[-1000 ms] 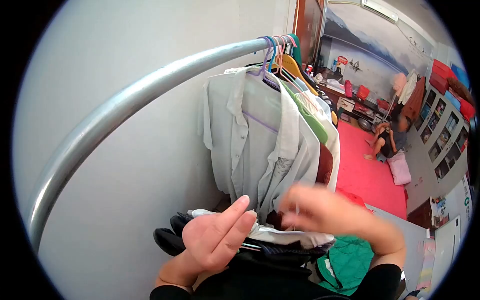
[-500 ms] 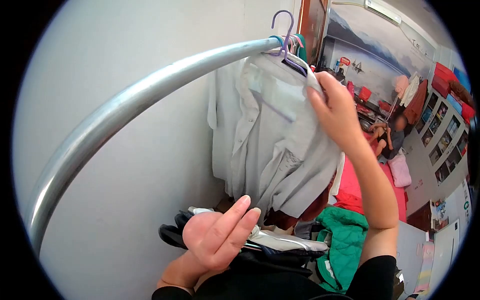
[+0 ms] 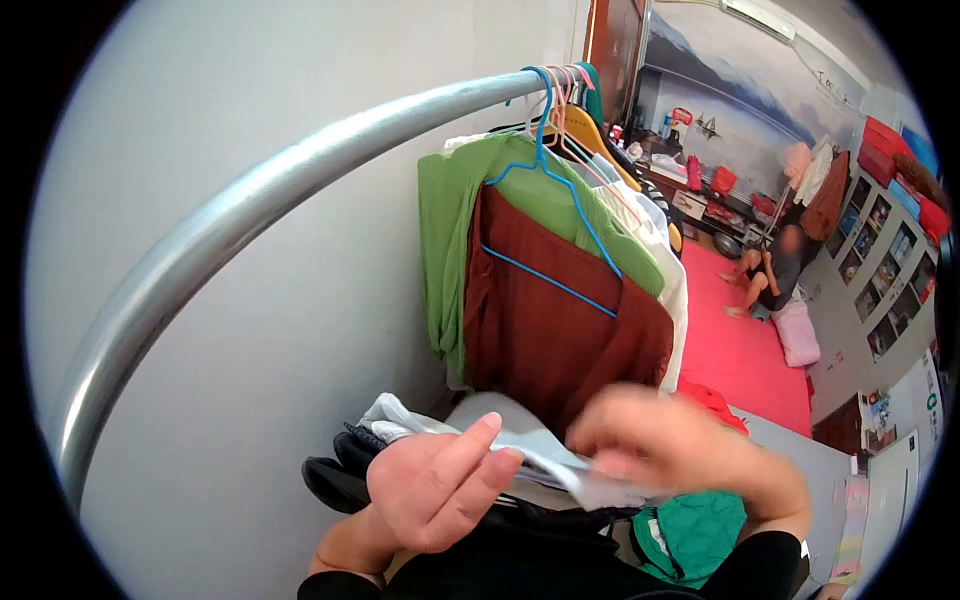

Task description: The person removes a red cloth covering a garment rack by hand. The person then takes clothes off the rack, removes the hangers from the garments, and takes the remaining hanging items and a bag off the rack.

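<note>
My left hand [image 3: 435, 485] is low in the centre, two fingers pointing up and right and held close together, against a bundle of clothes [image 3: 388, 415]. Whatever lies inside its curl is hidden. Blurred by motion, my right hand [image 3: 650, 435] is closed at the grey shirt [image 3: 515, 418], which lies across the top of the bundle beside my left hand. Behind them a dark red garment [image 3: 535, 310] hangs with a blue hanger [image 3: 542, 160] in front of it. A green garment [image 3: 440, 240] hangs around and behind it.
The curved metal rail [image 3: 250, 205] runs from lower left to the hangers. A green quilted item [image 3: 695, 530] lies at lower right. Farther back, a person [image 3: 785, 270] sits on the red mat [image 3: 740, 350] by a pink pillow [image 3: 797, 333]. A cabinet [image 3: 885, 270] stands at right.
The grey shirt has come off the rail and down onto the bundle with my right hand. The dark red and green garments and the blue hanger now show. My left hand has barely moved.
</note>
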